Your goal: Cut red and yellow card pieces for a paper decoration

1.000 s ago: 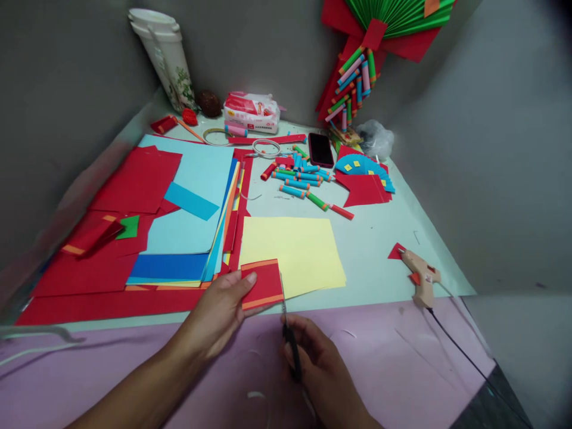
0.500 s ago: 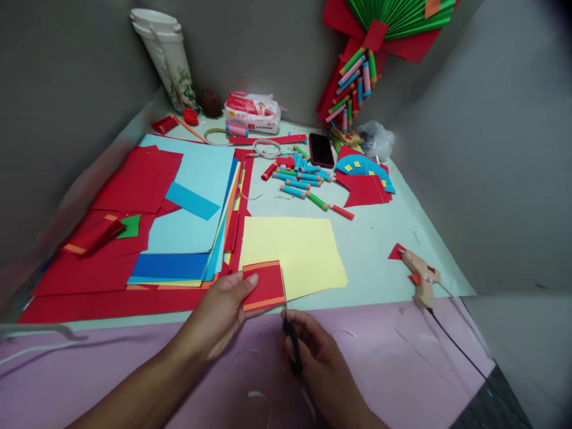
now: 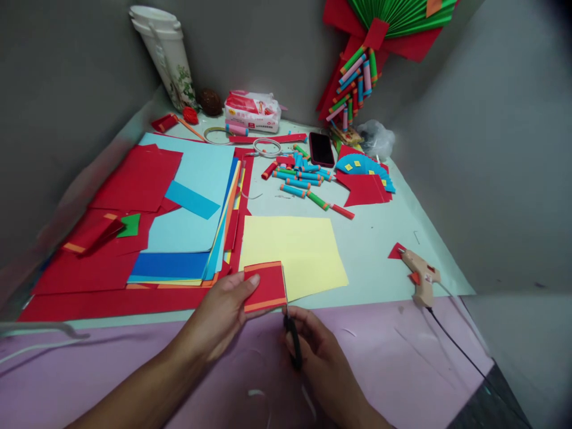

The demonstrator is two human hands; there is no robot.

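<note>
Held the red card [image 3: 269,287], orange-banded at top and bottom, before the near left corner of the yellow sheet [image 3: 301,241]. Pinched its left side between thumb and fingers of the left hand [image 3: 229,307], nearly closed. Gripped the black-handled scissors [image 3: 293,342] in the curled right hand [image 3: 322,357], blades along the card's right edge. Had coloured sheets [image 3: 192,235] to the left, paper rolls [image 3: 308,176] beyond, a glue gun [image 3: 422,274] well apart to the right.

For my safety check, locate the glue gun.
In the head view, the glue gun lies right of the yellow sheet, its nozzle at a red scrap.
</note>
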